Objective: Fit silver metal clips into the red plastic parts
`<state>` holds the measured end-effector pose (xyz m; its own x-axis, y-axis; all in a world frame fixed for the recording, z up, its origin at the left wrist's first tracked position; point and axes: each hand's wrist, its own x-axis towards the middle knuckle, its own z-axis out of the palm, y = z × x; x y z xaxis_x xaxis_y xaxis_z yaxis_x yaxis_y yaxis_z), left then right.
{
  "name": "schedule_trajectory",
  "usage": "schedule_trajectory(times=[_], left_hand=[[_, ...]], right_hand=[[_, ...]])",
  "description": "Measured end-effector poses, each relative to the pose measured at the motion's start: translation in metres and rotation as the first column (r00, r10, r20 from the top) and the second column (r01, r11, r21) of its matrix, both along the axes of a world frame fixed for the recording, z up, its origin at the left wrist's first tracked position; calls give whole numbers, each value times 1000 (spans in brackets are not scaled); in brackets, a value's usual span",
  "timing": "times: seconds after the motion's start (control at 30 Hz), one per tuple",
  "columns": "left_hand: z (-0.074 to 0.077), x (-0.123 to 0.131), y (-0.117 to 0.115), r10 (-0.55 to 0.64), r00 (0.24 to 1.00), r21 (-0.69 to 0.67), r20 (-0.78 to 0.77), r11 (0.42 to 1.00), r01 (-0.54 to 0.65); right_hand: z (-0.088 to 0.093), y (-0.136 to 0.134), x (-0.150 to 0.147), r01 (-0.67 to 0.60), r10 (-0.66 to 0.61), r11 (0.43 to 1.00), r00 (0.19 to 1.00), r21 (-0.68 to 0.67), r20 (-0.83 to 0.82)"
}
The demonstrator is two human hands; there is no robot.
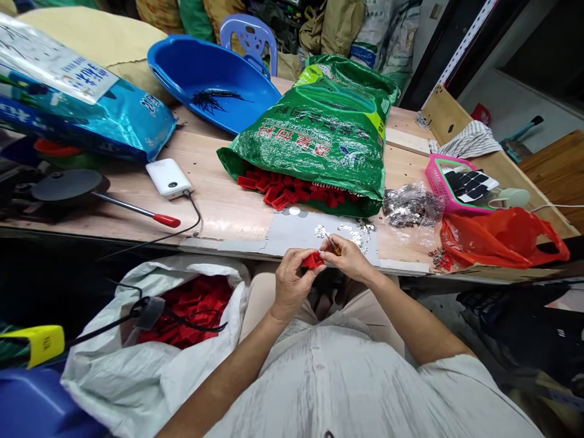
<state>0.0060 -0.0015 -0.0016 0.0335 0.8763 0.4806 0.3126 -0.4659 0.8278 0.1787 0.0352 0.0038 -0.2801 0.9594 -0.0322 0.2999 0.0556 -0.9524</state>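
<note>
My left hand (292, 281) is closed around a small red plastic part (312, 260) just below the table's front edge. My right hand (347, 258) pinches a thin small tool or pin (333, 244) against that part. Small shiny metal pieces (351, 233) lie scattered on a grey sheet (296, 234) just beyond my hands. A green sack (323, 128) lies on its side on the table, with red plastic parts (287, 188) spilling from its mouth. At my lower left a white sack (137, 365) holds more red parts (191, 307).
A blue basin (210, 79), a blue bag (82, 109), a white power bank (168, 177) with cable and a red-handled tool (132, 210) are at the left. A clear bag of metal bits (410, 205), a pink basket (456, 185) and a red plastic bag (502, 237) are at the right.
</note>
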Motion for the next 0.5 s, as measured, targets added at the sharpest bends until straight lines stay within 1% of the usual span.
schedule_trajectory(times=[0.1, 0.2, 0.27, 0.33, 0.4, 0.5], left_hand=[[-1, 1, -1, -10, 997, -84, 79, 996, 17], [-5, 2, -1, -4, 983, -189, 185, 981, 40], [-7, 2, 0, 2, 969, -236, 247, 970, 59], [-8, 3, 1, 3, 955, -264, 298, 961, 79], [-9, 3, 1, 3, 945, -274, 328, 957, 92], [-10, 4, 0, -8, 950, -258, 311, 962, 92]], right_hand=[[1, -1, 1, -15, 12, 999, 998, -41, -70], [6, -3, 3, -43, 27, 994, 987, -98, -161], [9, -5, 5, -67, 33, 987, 975, -148, -220], [11, -6, 7, -82, 34, 980, 968, -184, -248], [12, -8, 8, -76, 28, 979, 969, -191, -246], [12, -10, 8, -57, 16, 983, 974, -173, -227]])
